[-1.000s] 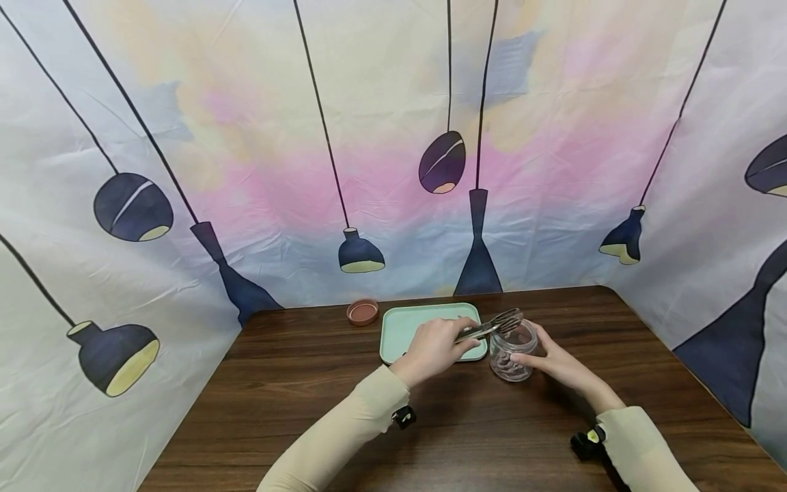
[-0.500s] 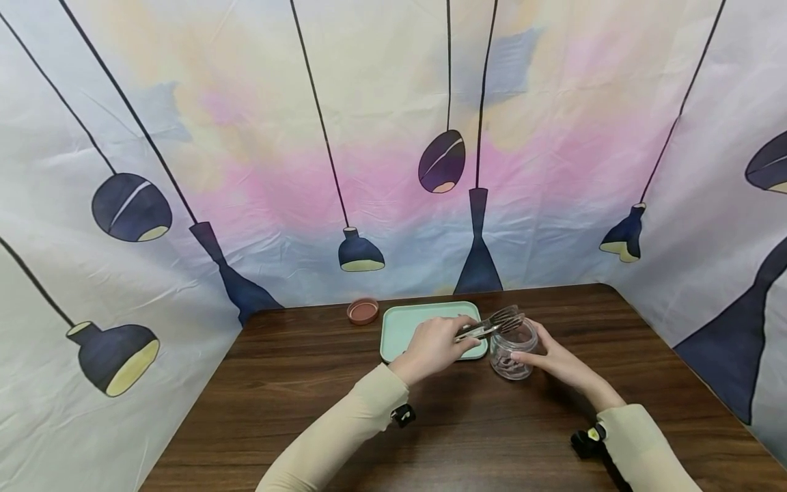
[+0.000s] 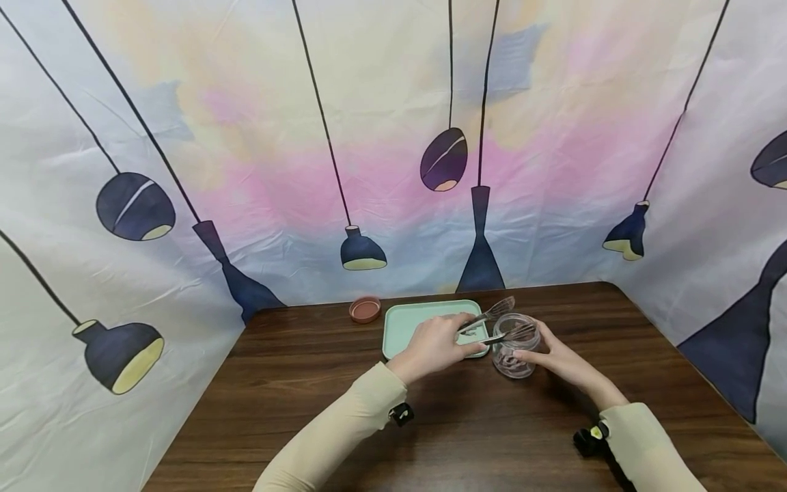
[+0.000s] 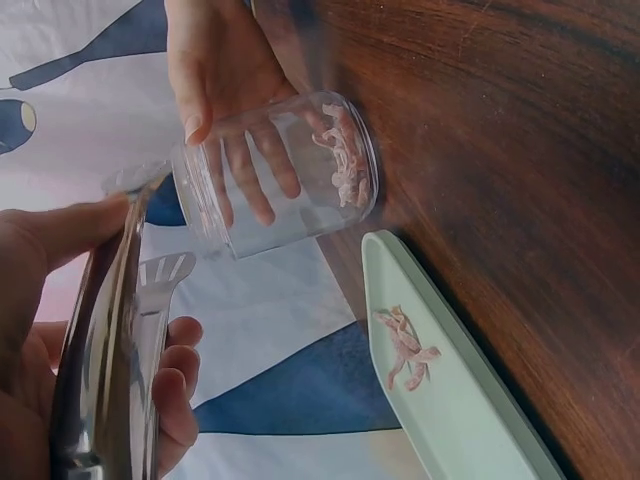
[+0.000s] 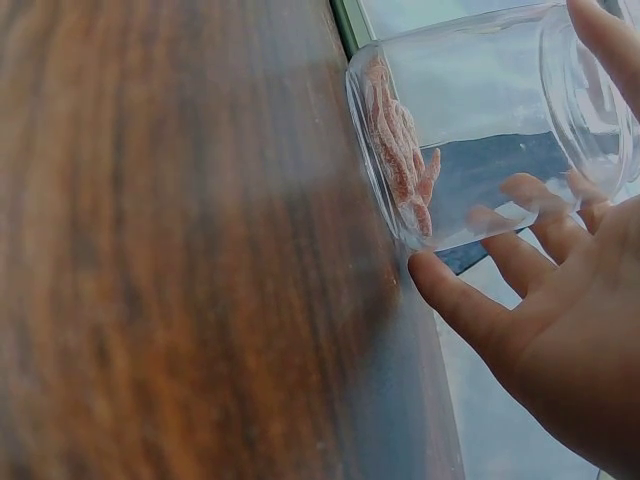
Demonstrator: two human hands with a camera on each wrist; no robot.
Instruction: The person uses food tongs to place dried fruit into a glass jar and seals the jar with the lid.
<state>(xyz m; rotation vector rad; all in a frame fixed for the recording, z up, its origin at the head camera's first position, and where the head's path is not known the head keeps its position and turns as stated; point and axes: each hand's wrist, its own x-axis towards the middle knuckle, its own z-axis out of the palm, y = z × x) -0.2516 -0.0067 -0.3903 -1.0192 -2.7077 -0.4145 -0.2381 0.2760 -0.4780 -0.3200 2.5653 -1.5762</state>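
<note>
The left hand (image 3: 433, 347) gripped the tongs (image 4: 118, 335), spread by the jar's mouth; the right hand (image 3: 564, 362) held the jar (image 4: 295, 205) round its side, upright on the table (image 3: 467, 437). The tongs looked light, springy, best pinched mid-arm; the jar smooth, likely slippery. I counted one of each, plus one tray (image 3: 402, 329), one lid (image 3: 365, 310); soft-looking strips (image 4: 406, 348) lay in jar and tray, too tangled to count.

Bare left hand (image 3: 432, 345) and right hand (image 3: 562, 360) emerge from a long cream left sleeve (image 3: 337, 432) and matching right sleeve (image 3: 647, 447). A small black device (image 3: 402, 415) sits by the left cuff (image 3: 380, 388); a second black device (image 3: 587, 444), with a yellow-green spot (image 3: 596, 432), by the right.
</note>
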